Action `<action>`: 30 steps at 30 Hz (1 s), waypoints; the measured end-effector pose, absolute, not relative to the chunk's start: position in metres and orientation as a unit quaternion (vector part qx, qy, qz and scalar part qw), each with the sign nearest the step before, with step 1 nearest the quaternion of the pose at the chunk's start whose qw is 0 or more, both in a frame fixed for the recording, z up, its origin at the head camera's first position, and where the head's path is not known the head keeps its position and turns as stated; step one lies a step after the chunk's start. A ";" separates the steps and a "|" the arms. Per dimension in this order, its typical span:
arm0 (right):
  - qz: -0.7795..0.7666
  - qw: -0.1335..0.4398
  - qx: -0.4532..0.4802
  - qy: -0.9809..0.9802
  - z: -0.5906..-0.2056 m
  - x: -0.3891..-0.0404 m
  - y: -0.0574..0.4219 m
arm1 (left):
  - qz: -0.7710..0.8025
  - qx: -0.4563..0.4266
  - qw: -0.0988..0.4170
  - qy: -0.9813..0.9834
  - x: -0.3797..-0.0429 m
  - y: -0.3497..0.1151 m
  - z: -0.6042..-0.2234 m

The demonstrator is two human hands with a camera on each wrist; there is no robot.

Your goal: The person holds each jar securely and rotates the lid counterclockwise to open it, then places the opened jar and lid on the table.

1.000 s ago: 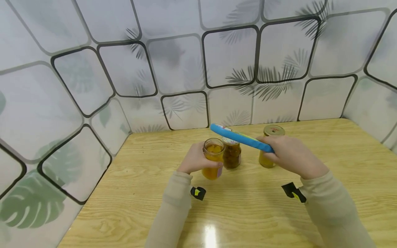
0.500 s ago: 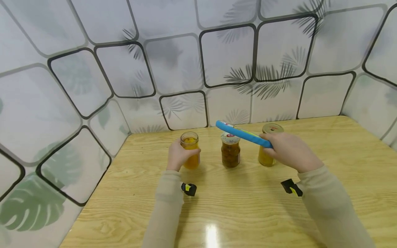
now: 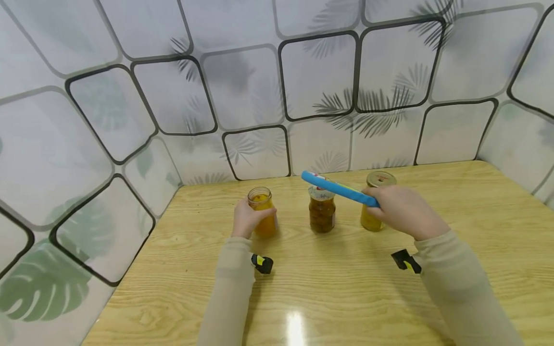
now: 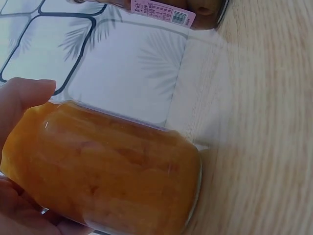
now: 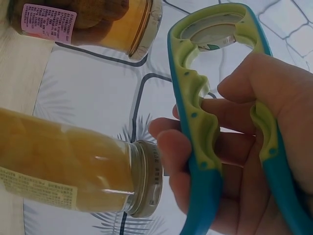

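Observation:
My left hand [image 3: 247,218] grips an open glass jar [image 3: 267,226] of orange fruit, thumb across its front. The jar's base is at the table, as the left wrist view shows. In my right hand [image 3: 400,211] is a blue and green jar opener [image 3: 342,188], raised above the table. The right wrist view shows the fingers around its handles and a round lid [image 5: 212,35] within its far end. Behind the opener stands a jar of dark fruit [image 3: 322,216], its pale lid partly hidden. A lidded jar of yellow fruit [image 5: 68,161] stands beyond my right hand.
The three jars stand in a loose row on a wood-grain table [image 3: 346,288]. A patterned wall [image 3: 320,77] rises behind the table, with side walls at left and right.
My left hand has carried the open jar leftward, away from the dark fruit jar, and lowered it to the table. The right hand and opener have shifted only slightly.

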State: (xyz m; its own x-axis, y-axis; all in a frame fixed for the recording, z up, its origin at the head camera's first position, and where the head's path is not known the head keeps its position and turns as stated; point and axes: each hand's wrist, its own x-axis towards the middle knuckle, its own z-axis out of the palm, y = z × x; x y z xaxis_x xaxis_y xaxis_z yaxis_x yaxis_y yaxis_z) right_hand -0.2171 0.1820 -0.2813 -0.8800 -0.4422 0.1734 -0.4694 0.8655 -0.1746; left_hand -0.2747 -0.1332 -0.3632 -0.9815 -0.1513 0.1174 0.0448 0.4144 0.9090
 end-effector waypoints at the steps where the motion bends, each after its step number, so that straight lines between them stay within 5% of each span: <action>1: 0.107 0.063 0.237 -0.964 -0.281 -0.217 0.182 | -0.545 0.032 0.088 -0.833 -0.275 -0.133 -0.364; 10: 0.140 0.061 0.247 -0.957 -0.283 -0.218 0.177 | -0.567 0.006 0.055 -0.822 -0.275 -0.136 -0.363; 30: 0.321 0.034 0.280 -0.904 -0.307 -0.222 0.157 | -0.493 0.009 0.069 -0.867 -0.273 -0.143 -0.360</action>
State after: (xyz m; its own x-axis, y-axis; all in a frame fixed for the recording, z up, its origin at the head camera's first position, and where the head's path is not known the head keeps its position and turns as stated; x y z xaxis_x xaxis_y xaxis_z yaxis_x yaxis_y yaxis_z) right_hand -0.2221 0.1570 -0.3073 -0.8408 -0.4847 0.2411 -0.5283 0.6372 -0.5612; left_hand -0.2729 -0.1431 -0.3599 -0.9905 -0.0827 0.1103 0.0523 0.5144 0.8559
